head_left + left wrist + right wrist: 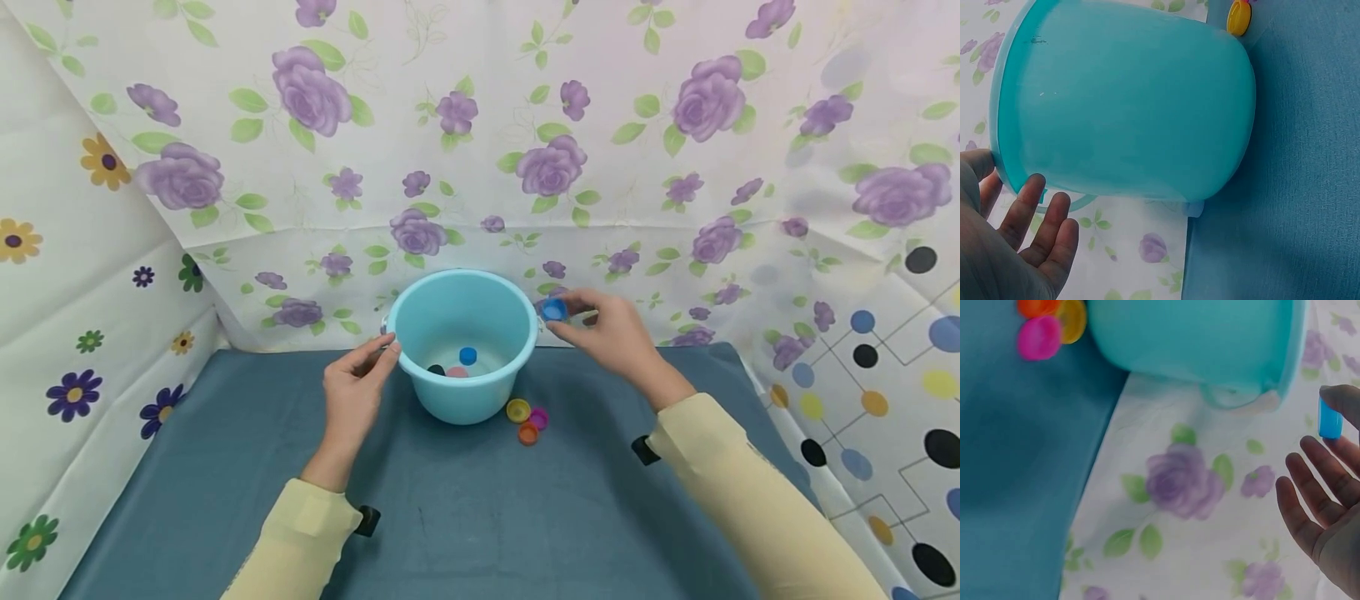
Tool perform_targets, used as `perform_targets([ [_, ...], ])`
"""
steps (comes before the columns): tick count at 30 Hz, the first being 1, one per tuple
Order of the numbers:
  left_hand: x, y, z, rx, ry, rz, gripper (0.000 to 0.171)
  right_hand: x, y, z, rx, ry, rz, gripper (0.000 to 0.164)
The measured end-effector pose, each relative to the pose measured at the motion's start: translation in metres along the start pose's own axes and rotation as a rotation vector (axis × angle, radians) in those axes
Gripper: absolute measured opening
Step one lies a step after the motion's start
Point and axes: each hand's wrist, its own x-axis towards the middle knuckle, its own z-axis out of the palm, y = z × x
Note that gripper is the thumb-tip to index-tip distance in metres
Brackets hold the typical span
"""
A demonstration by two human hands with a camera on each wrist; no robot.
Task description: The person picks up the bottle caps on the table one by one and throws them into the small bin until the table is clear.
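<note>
A light blue bucket [465,400] stands upright near the back of the table. My left hand [354,392] pinches its rim at the left side between thumb and index finger; the other fingers spread loosely in the left wrist view. Just right of the rim, my right hand [611,333] holds a blue bottle cap [555,310] between thumb and index finger, its remaining fingers free of it. Inside the bucket lie a blue cap [468,357], a pink cap [457,372] and a partly hidden black cap [437,369].
Beside the bucket's right base, a yellow cap [517,410], a magenta cap [537,418] and an orange cap [528,433] lie close together on the blue-grey tablecloth [480,517]. A flowered cloth [480,150] hangs behind, with patterned cloths at both sides.
</note>
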Motion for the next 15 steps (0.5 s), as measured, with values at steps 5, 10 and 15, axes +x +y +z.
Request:
perform_targets([
  [5,0.0,0.0,0.0,-0.002,0.004,0.002,0.028,0.013,-0.02,0.005,0.039,-0.006,-0.017,0.04],
  [10,0.0,0.0,0.0,0.005,-0.001,0.005,0.028,0.025,-0.04,0.017,0.068,-0.026,-0.048,0.038],
  [15,0.0,-0.001,0.0,0.001,-0.002,0.012,0.028,0.035,-0.054,0.033,0.043,-0.068,-0.081,0.037],
])
